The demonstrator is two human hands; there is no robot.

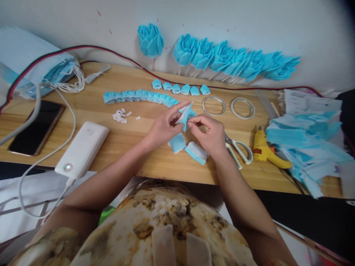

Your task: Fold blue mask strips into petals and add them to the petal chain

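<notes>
Between both hands is a small blue-and-white piece of fabric [185, 117], folded to a point. My left hand [166, 125] pinches it from the left, index finger stretched along its top edge. My right hand [208, 131] grips its right edge between thumb and index finger. Just below lie two loose blue-and-white fabric pieces, one flat blue [176, 143] and one with its white side showing [196, 152]. A curved row of folded blue pieces [138, 96] runs behind my left hand. Several rounded blue pieces [176, 88] line up further back.
Blue fabric flowers on sticks [220, 57] lean on the wall. Right: two tape rolls [214, 106], scissors [240, 149], a yellow glue gun [263, 149] and a blue fabric pile [305, 129]. Left: white scraps [119, 116], a power bank [83, 149], a phone [36, 127] and cables.
</notes>
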